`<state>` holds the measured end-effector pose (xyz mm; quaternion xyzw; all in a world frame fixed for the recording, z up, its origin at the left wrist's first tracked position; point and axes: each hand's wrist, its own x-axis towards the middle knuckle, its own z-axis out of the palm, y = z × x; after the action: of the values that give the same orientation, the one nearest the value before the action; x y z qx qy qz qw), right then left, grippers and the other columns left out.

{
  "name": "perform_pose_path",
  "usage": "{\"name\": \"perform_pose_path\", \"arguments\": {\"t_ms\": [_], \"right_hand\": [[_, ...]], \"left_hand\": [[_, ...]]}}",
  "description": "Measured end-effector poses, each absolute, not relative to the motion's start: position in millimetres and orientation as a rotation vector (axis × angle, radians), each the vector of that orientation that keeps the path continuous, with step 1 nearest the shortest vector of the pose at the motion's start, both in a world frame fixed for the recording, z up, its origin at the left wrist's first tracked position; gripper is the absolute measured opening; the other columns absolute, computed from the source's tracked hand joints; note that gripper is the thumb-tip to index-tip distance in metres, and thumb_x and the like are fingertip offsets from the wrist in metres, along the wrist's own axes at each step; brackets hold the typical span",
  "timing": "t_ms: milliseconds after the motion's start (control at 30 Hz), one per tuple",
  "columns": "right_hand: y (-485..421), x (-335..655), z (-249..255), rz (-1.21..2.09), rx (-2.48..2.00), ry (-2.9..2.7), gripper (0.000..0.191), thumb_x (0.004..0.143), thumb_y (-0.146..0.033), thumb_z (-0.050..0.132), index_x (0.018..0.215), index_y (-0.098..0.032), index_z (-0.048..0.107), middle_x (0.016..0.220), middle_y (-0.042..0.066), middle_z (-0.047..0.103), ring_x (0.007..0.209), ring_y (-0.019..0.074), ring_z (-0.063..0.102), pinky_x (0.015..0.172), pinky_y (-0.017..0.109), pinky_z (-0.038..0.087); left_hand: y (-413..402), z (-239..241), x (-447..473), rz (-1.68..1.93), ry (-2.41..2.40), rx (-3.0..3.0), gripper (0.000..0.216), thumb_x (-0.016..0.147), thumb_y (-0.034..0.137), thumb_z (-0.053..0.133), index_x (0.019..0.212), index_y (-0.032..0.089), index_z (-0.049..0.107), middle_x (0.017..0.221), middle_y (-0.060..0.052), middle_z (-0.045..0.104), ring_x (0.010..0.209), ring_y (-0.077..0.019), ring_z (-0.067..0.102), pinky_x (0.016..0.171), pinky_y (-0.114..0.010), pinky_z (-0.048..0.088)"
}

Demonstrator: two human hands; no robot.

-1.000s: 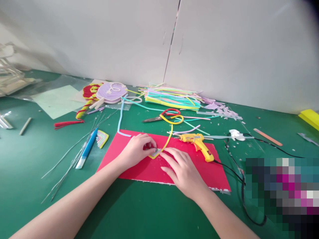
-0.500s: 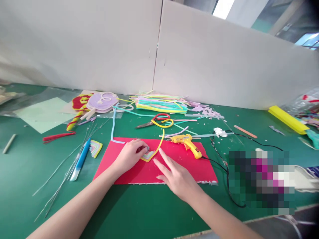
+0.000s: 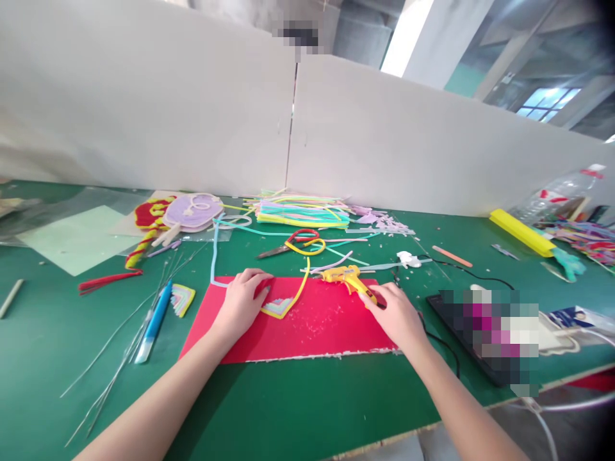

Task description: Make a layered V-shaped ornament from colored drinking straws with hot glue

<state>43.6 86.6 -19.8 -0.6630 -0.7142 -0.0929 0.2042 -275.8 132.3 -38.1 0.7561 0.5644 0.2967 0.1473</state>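
My right hand [image 3: 396, 314] has its fingers closed round the handle end of a yellow hot glue gun [image 3: 342, 275], which lies at the right of a red board [image 3: 307, 339]. On the board's left part rests my left hand [image 3: 244, 299], fingers loosely bent and apart, holding nothing. Just right of its thumb lies a small striped pastel piece [image 3: 276, 307] with a yellow edge. From that piece's corner a loose yellow strip [image 3: 303, 282] curves up and away. A similar finished-looking striped triangle [image 3: 182, 299] sits left of the board.
Behind the board lie scissors [image 3: 288, 246] and a bundle of coloured strips [image 3: 302, 214]. A blue pen-like tool [image 3: 156, 320] and thin wires are at the left. A black cord [image 3: 446, 352] runs at the right near a dark, partly blurred device [image 3: 461, 339].
My right hand has moved right from the yellow strip to the glue gun and taken hold of it. My left hand has let go of the striped piece and shifted left.
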Motion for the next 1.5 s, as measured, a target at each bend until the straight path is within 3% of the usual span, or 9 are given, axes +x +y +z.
{"name": "perform_pose_path", "arguments": {"t_ms": [100, 233, 467, 767, 900, 1033, 1133, 1233, 1500], "right_hand": [[89.3, 38.5, -22.7, -0.147, -1.941, -2.036, 0.024, 0.085, -0.041, 0.05, 0.091, -0.02, 0.059, 0.083, 0.003, 0.06, 0.061, 0.0153, 0.06, 0.049, 0.025, 0.042], [87.8, 26.2, -20.8, -0.228, -1.933, -2.037, 0.016, 0.086, -0.031, 0.046, 0.087, -0.019, 0.056, 0.084, 0.003, 0.059, 0.065, 0.0146, 0.06, 0.051, 0.024, 0.039], [99.4, 47.0, -6.7, -0.542, -2.004, -1.92, 0.022, 0.09, -0.033, 0.042, 0.097, -0.018, 0.056, 0.089, 0.006, 0.059, 0.078, 0.0177, 0.059, 0.052, 0.024, 0.037], [128.5, 86.2, -21.5, -0.352, -2.429, -1.72, 0.029, 0.088, -0.037, 0.045, 0.102, -0.016, 0.061, 0.099, 0.01, 0.057, 0.066, 0.0178, 0.059, 0.05, 0.027, 0.036], [126.2, 55.6, -14.6, -0.281, -2.308, -1.64, 0.035, 0.087, -0.043, 0.043, 0.104, -0.018, 0.06, 0.101, 0.012, 0.056, 0.065, 0.0186, 0.06, 0.052, 0.029, 0.04], [125.5, 0.1, -6.4, 0.238, -1.841, -1.825, 0.026, 0.085, -0.037, 0.047, 0.074, -0.019, 0.062, 0.079, 0.007, 0.064, 0.075, 0.0208, 0.063, 0.068, 0.031, 0.046], [124.5, -42.0, -9.0, 0.906, -1.756, -1.691, 0.03, 0.084, -0.043, 0.048, 0.07, -0.019, 0.06, 0.061, 0.003, 0.063, 0.049, 0.0158, 0.059, 0.049, 0.028, 0.045], [122.0, -69.0, -15.3, 1.408, -1.621, -1.39, 0.026, 0.083, -0.044, 0.049, 0.083, -0.019, 0.055, 0.052, -0.002, 0.059, 0.034, 0.0133, 0.052, 0.033, 0.024, 0.039], [123.2, -72.7, -13.4, 1.651, -1.428, -1.182, 0.033, 0.079, -0.046, 0.059, 0.087, -0.014, 0.058, 0.046, -0.003, 0.058, 0.031, 0.0079, 0.05, 0.03, 0.016, 0.033]], "left_hand": [[134.4, -41.9, -277.7, 0.783, 1.697, 2.191, 0.027, 0.085, 0.025, 0.046, 0.105, 0.021, 0.063, 0.11, -0.009, 0.058, 0.1, -0.0268, 0.054, 0.089, -0.043, 0.041], [134.8, -43.8, -277.6, 0.746, 1.731, 2.196, 0.028, 0.085, 0.029, 0.046, 0.107, 0.022, 0.063, 0.109, -0.009, 0.059, 0.1, -0.0277, 0.054, 0.086, -0.043, 0.041], [133.3, -42.6, -275.4, 0.683, 1.829, 2.139, 0.028, 0.086, 0.027, 0.045, 0.107, 0.023, 0.062, 0.111, -0.01, 0.058, 0.105, -0.0299, 0.051, 0.088, -0.048, 0.036], [130.5, -41.2, -271.1, 0.657, 1.893, 2.094, 0.026, 0.086, 0.024, 0.047, 0.108, 0.024, 0.062, 0.112, -0.007, 0.058, 0.105, -0.0259, 0.051, 0.091, -0.044, 0.035], [129.9, -41.5, -270.4, 0.66, 1.883, 2.092, 0.026, 0.087, 0.024, 0.047, 0.109, 0.024, 0.062, 0.112, -0.008, 0.058, 0.107, -0.0256, 0.05, 0.091, -0.043, 0.035], [128.6, -41.4, -270.6, 0.67, 1.882, 2.095, 0.026, 0.086, 0.023, 0.048, 0.108, 0.024, 0.061, 0.11, -0.007, 0.058, 0.107, -0.0253, 0.051, 0.091, -0.043, 0.035], [127.8, -41.3, -270.7, 0.675, 1.88, 2.1, 0.026, 0.086, 0.023, 0.049, 0.108, 0.024, 0.061, 0.111, -0.007, 0.058, 0.105, -0.0255, 0.051, 0.091, -0.044, 0.035], [127.9, -42.1, -270.9, 0.674, 1.882, 2.101, 0.026, 0.086, 0.023, 0.048, 0.108, 0.024, 0.061, 0.111, -0.007, 0.058, 0.105, -0.0255, 0.051, 0.09, -0.043, 0.036], [127.5, -39.5, -269.9, 0.669, 1.874, 2.098, 0.026, 0.086, 0.022, 0.048, 0.108, 0.025, 0.061, 0.11, -0.007, 0.058, 0.105, -0.0254, 0.052, 0.091, -0.045, 0.035]]}}
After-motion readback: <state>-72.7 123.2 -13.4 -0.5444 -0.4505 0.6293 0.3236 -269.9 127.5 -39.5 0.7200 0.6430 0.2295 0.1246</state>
